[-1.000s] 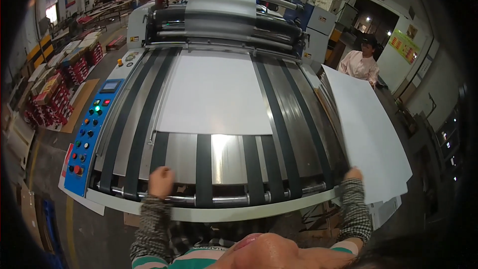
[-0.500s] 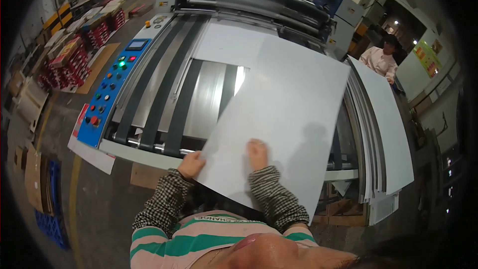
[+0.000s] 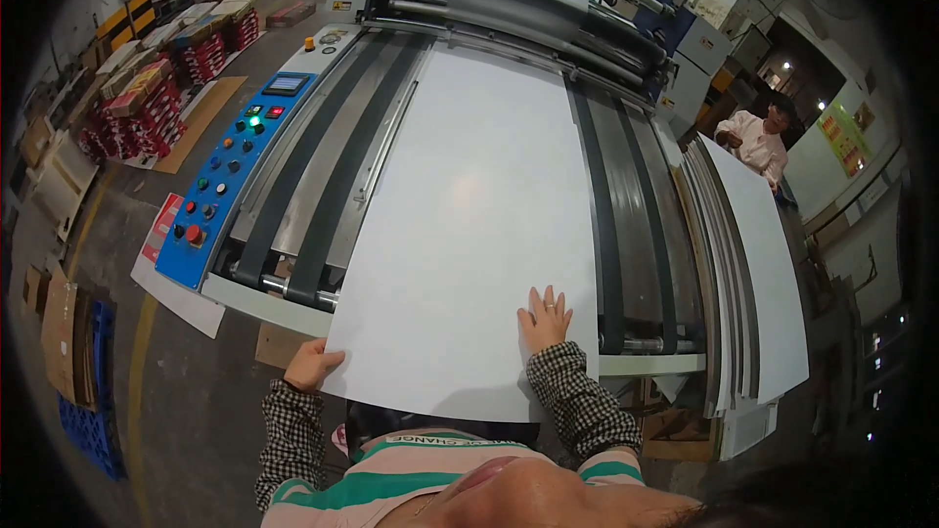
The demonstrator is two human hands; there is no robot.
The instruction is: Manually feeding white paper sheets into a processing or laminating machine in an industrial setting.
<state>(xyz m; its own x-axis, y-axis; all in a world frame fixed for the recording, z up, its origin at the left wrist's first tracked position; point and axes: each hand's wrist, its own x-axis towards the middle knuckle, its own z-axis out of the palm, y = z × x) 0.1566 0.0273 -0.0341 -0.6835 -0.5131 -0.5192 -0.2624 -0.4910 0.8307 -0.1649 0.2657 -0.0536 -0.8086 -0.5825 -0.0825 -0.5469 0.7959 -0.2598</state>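
Observation:
A large white sheet (image 3: 469,225) lies lengthwise over the dark belts of the machine's feed table, its far end close to the rollers (image 3: 518,10). At the sheet's near left corner, my left hand (image 3: 315,364) is closed on the edge, thumb on top. My right hand (image 3: 545,321) rests flat on the sheet near its right edge, fingers spread and a ring on one of them. The sheet's near edge overhangs the front of the feed table toward my body. Checked sleeve covers are on both my forearms.
A blue control panel (image 3: 223,181) with several buttons runs along the left side. On the right stands a stack of large white sheets (image 3: 748,264), with a person (image 3: 758,142) behind it. Red-and-white stacks (image 3: 147,98), flat cardboard (image 3: 61,332) and a blue pallet (image 3: 88,420) are on the left floor.
The sheet has swung from a slant to line up with the belts. My left hand moved left and nearer; my right moved right and flattened out. Another sheet near the rollers no longer shows.

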